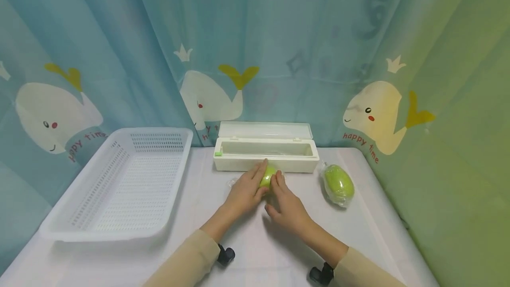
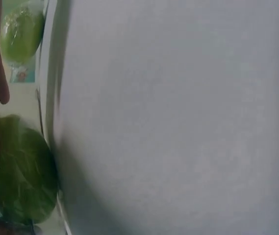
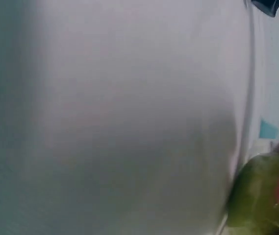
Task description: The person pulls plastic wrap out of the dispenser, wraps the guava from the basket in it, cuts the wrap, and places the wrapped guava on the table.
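In the head view, a green oval fruit in clear film (image 1: 267,176) lies on the table between both hands. My left hand (image 1: 245,191) holds it from the left, fingers along its far side and thumb at its near side; the left wrist view shows this thumb pressing the wrapped fruit (image 2: 24,171). My right hand (image 1: 290,209) touches its right side with extended fingertips, the thumb standing apart. Crinkled film sticks out left of the fruit. Just behind stands a white cling film dispenser (image 1: 266,164), its lid up and a green slider at its left end.
A second green fruit wrapped in film (image 1: 338,181) lies to the right of the dispenser. A white perforated basket (image 1: 179,180) stands at the left. The white-covered table (image 1: 263,260) meets a blue whale-print curtain (image 1: 279,48) at the back and a green-tinted one at the right.
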`<action>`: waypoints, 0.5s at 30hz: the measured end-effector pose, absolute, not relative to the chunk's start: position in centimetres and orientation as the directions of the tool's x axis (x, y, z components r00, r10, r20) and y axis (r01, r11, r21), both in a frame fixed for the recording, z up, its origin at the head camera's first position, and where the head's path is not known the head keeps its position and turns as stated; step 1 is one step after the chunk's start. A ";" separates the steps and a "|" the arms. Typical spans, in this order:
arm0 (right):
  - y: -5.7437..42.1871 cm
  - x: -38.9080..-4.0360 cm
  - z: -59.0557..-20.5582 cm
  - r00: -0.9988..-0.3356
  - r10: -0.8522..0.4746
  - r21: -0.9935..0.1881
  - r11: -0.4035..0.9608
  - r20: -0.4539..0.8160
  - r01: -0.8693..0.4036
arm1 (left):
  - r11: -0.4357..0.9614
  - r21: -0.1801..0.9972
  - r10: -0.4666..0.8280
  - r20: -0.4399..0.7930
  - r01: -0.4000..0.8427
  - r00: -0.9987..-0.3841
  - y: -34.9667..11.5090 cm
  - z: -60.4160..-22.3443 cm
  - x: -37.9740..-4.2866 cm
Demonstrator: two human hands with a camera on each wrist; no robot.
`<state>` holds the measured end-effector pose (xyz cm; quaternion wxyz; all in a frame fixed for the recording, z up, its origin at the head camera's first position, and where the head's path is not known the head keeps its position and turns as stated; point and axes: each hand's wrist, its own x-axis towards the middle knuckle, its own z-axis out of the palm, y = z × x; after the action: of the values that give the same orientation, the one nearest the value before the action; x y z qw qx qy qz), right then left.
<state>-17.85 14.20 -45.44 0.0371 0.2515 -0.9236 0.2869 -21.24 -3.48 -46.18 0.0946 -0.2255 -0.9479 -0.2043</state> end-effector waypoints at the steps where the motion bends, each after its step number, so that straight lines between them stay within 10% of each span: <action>1: 14.1 -17.6 -45.3 -0.873 -0.452 -0.530 0.702 0.183 -0.475 | 0.815 0.340 0.388 0.278 0.468 -0.879 -3.5 -46.2 -21.2; 10: 15.9 -17.5 -43.6 -0.933 -0.326 -0.738 0.590 0.152 -0.327 | 0.806 0.329 0.406 0.299 0.492 -0.864 -3.3 -46.7 -20.3; 15: 15.4 -17.7 -44.8 -0.935 -0.346 -0.864 0.491 -0.081 -0.107 | 0.794 0.362 0.397 0.300 0.489 -0.867 -3.2 -46.4 -20.0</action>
<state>-17.66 15.44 -44.77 -0.1227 0.1325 -0.8547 0.4867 -20.03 -3.16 -46.36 0.1049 -0.2352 -0.9413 -0.2184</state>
